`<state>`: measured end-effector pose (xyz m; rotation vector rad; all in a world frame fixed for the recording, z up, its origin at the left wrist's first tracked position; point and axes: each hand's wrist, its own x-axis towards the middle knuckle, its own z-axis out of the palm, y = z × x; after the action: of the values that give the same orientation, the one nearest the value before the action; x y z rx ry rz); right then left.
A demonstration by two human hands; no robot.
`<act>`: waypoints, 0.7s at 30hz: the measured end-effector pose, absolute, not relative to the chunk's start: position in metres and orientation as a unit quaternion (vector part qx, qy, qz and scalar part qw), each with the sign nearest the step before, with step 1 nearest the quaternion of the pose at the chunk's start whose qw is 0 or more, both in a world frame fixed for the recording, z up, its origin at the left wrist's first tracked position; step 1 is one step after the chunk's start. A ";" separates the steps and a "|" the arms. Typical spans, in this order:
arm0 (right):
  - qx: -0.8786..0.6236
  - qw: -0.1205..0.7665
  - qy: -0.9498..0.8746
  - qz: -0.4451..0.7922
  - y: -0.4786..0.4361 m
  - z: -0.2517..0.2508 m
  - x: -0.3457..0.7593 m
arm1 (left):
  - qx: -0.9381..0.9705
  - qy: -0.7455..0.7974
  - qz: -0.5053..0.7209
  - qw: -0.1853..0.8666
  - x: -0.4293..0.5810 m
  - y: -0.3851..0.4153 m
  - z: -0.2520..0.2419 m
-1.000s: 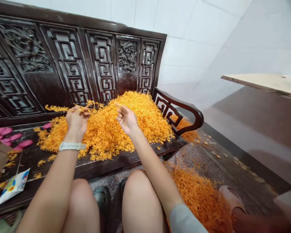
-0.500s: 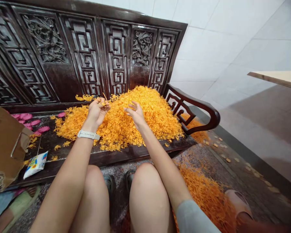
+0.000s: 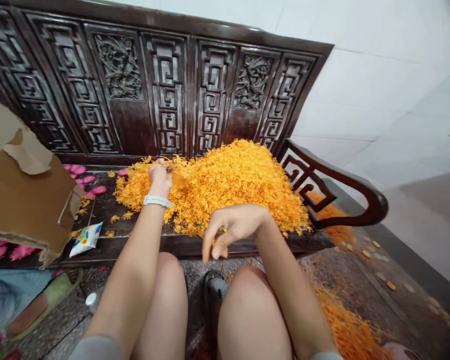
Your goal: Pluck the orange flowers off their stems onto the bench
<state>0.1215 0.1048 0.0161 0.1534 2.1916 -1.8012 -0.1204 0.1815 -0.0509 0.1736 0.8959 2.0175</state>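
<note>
The right hand (image 3: 235,226) was curled palm-down at the heap's 6 o'clock side, with thumb and fingertips apparently closed on a small orange piece (image 3: 214,243). The left hand (image 3: 159,177) was pinched at 9 o'clock on the orange petal heap (image 3: 228,190), which lay on the carved dark-wood bench seat (image 3: 97,205). A fingertip pinch suits such fine strands.

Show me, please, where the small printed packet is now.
In the head view, the printed packet lies on the dark wooden bench seat, left of the left forearm, beside the torn cardboard box.
</note>
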 end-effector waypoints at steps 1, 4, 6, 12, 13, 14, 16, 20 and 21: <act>0.053 0.101 0.765 -0.634 0.106 0.019 0.124 | 0.077 0.352 0.817 0.450 -0.123 0.181 -0.052; 0.181 -0.267 0.694 -0.643 0.127 0.008 0.125 | 0.118 0.323 0.807 0.480 -0.122 0.177 -0.052; 0.300 -0.458 0.566 -0.617 0.148 -0.010 0.119 | 0.166 0.319 0.797 0.485 -0.116 0.176 -0.050; 0.382 -0.634 0.397 -0.542 0.186 -0.053 0.104 | 0.308 0.374 0.757 0.438 -0.102 0.174 -0.042; 0.377 -0.640 0.403 -0.535 0.190 -0.056 0.103 | 0.324 0.386 0.749 0.429 -0.101 0.174 -0.041; 0.379 -0.638 0.418 -0.524 0.192 -0.057 0.103 | 0.341 0.395 0.741 0.423 -0.100 0.173 -0.041; 0.402 -0.621 0.468 -0.484 0.193 -0.059 0.102 | 0.370 0.402 0.727 0.416 -0.098 0.171 -0.040; 0.364 -0.553 0.640 -0.390 0.185 -0.056 0.098 | 0.430 0.405 0.677 0.438 -0.099 0.164 -0.040; 0.337 -0.514 0.692 -0.379 0.182 -0.054 0.097 | 0.445 0.407 0.661 0.447 -0.099 0.162 -0.040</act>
<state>0.0970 0.1815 -0.0544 1.6573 3.4052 -1.8639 -0.0991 0.1625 -0.0399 1.1010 1.0082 1.6355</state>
